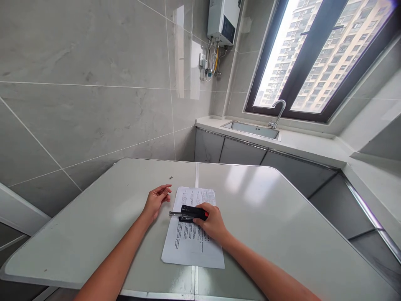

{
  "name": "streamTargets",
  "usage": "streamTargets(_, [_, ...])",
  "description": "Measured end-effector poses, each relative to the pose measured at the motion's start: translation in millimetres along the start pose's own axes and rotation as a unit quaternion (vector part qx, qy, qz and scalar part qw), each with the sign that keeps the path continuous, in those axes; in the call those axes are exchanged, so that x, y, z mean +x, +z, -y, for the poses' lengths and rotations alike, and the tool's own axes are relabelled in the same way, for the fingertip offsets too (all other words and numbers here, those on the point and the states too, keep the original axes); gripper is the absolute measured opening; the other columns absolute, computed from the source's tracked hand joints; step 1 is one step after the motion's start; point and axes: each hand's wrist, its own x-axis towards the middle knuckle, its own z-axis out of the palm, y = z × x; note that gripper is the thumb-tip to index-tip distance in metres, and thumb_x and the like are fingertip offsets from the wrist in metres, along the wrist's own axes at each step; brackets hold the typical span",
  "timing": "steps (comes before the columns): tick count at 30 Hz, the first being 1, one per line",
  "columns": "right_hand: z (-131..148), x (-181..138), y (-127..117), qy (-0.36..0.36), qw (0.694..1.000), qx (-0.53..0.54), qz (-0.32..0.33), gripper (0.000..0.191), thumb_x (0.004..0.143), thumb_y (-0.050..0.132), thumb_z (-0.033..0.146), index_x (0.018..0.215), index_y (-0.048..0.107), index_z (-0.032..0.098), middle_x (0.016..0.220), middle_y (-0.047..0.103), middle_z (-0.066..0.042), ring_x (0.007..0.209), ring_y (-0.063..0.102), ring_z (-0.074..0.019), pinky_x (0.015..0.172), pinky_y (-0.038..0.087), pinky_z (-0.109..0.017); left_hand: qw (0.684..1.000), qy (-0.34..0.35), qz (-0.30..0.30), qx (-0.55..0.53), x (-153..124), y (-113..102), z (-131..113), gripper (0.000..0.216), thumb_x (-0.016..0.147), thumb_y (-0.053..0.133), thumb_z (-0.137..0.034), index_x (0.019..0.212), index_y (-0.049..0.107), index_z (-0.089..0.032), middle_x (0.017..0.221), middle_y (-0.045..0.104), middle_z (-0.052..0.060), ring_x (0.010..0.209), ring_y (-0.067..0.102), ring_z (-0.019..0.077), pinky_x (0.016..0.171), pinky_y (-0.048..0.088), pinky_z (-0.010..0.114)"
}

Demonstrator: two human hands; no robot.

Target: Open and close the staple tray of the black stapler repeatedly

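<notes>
A black stapler (192,212) with a small red part at its right end lies sideways over a printed sheet of paper (194,251). From its left end sticks out a narrow silver metal tray (174,214). My right hand (213,220) is closed around the stapler's right end, thumb on the near side and fingers on the far side. Left of the paper, my left hand (156,202) hovers with loosely bent fingers, apart from the stapler; nothing shows in it. Just beyond its fingertips, small dark metal bits (171,178), perhaps staples, lie on the table.
The pale table (266,234) has a metal seam (196,175) down its middle. Behind it stand a counter with a sink (253,128) and faucet (278,113), below a window. A water heater (223,21) hangs on the tiled wall.
</notes>
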Motion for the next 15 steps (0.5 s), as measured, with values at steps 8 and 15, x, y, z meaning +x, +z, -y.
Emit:
streamTargets(8, [8, -1, -8, -0.085, 0.993, -0.085, -0.005, 0.035, 0.081, 0.082, 0.036, 0.114, 0.071, 0.027, 0.119, 0.072, -0.008, 0.110, 0.063, -0.0298, 0.097, 0.045, -0.048, 0.984, 0.067, 0.162, 0.003, -23, 15, -15, 0.043, 0.092, 0.072, -0.041, 0.131, 0.072, -0.022, 0.096, 0.071, 0.006, 0.061, 0.063, 0.0101, 0.060, 0.056, 0.028])
streamTargets(15, [37, -10, -11, -0.356, 0.918, -0.173, 0.000, 0.049, 0.103, 0.052, 0.017, 0.150, 0.050, 0.032, 0.145, 0.063, -0.006, 0.126, 0.059, -0.0258, 0.101, 0.043, -0.044, 0.928, -0.063, 0.352, 0.105, -39, 16, -28, 0.060, 0.082, 0.082, -0.041, 0.136, 0.068, -0.016, 0.079, 0.076, 0.007, 0.035, 0.051, 0.0077, 0.035, 0.037, 0.020])
